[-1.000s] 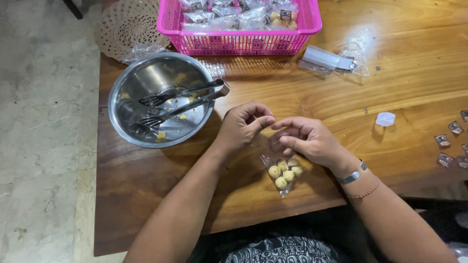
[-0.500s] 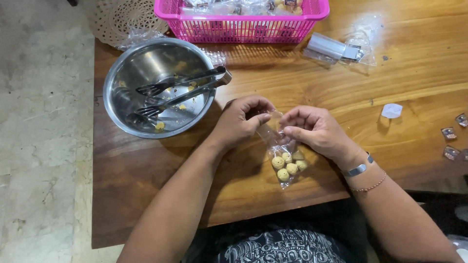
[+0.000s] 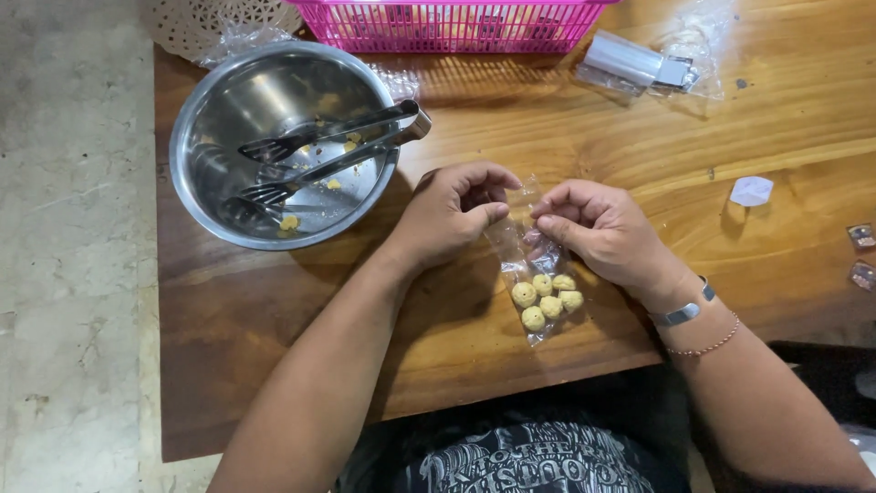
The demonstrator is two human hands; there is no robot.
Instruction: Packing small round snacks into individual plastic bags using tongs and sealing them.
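Cookie bag [image 3: 538, 288], clear plastic with small round cookies in its bottom, lies on the bench [image 3: 566, 119] with its long axis running from its mouth, held up between the hands, back toward the person. Left hand [image 3: 452, 219] and right hand [image 3: 593, 228] each pinch the mouth from either side. Steel bowl [image 3: 274, 146] with tongs [image 3: 328, 164] sits beyond and left of the bag.
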